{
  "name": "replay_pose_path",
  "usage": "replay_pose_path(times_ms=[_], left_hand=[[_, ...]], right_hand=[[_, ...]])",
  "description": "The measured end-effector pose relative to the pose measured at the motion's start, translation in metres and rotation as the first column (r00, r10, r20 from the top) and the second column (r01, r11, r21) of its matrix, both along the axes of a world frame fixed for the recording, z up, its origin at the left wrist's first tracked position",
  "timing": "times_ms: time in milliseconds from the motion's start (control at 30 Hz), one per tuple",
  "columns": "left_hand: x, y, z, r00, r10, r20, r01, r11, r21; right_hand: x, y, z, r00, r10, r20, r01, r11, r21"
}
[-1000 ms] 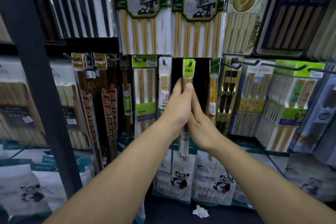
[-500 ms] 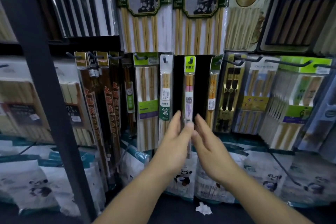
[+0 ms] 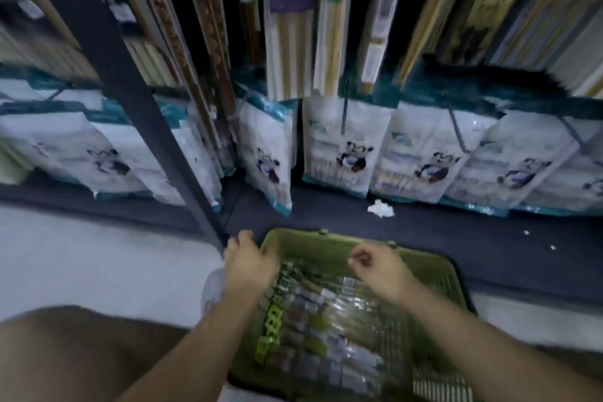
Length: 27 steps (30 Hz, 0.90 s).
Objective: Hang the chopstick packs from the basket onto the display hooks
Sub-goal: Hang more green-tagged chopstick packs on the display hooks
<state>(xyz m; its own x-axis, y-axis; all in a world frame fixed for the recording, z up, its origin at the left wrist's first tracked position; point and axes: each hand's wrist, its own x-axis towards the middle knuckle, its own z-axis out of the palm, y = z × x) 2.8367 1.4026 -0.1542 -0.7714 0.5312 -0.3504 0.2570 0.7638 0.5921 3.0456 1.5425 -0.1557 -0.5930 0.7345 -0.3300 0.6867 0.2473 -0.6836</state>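
A green plastic basket (image 3: 434, 263) sits on the floor below me, holding several chopstick packs (image 3: 313, 320) with green header cards. My left hand (image 3: 251, 261) hovers over the basket's far left corner with its fingers bent downward, and nothing shows in it. Over the far rim, my right hand (image 3: 375, 268) hangs with loosely curled fingers and holds nothing. Hung chopstick packs (image 3: 329, 26) show only their lower ends at the top of the blurred view; the hooks are out of frame.
White bags with panda prints (image 3: 346, 153) line the bottom shelf behind the basket. A dark metal upright (image 3: 130, 101) slants down at the left. A crumpled white scrap (image 3: 380, 208) lies on the dark shelf base (image 3: 489, 238). My leg (image 3: 65, 352) fills the lower left.
Both hands let go of the green-topped pack, left hanging on its hook, and dropped to the basket. The view swung down from the hooks to the floor.
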Motion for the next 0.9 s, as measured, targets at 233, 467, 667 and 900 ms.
replay_pose_path(times_ms=[233,467,667,900], left_hand=[[-0.006,-0.049,-0.071,0.998,-0.024,0.064,0.027,0.999,-0.047],[-0.006,-0.058,-0.087,0.998,-0.047,0.035,0.047,0.999,0.021],[-0.008,-0.055,-0.092,0.999,-0.037,0.028,0.037,0.999,0.007],[-0.008,-0.055,-0.091,0.997,-0.035,0.064,0.035,0.999,0.005]], right_hand=[[0.000,-0.039,-0.122,0.961,0.136,0.240,-0.091,0.978,-0.188],[0.002,-0.049,-0.173,0.875,0.344,0.341,-0.257,0.926,-0.274],[-0.003,-0.065,-0.197,0.818,0.388,0.424,-0.344,0.922,-0.179],[-0.006,-0.064,-0.207,0.762,0.469,0.448,-0.477,0.873,-0.103]])
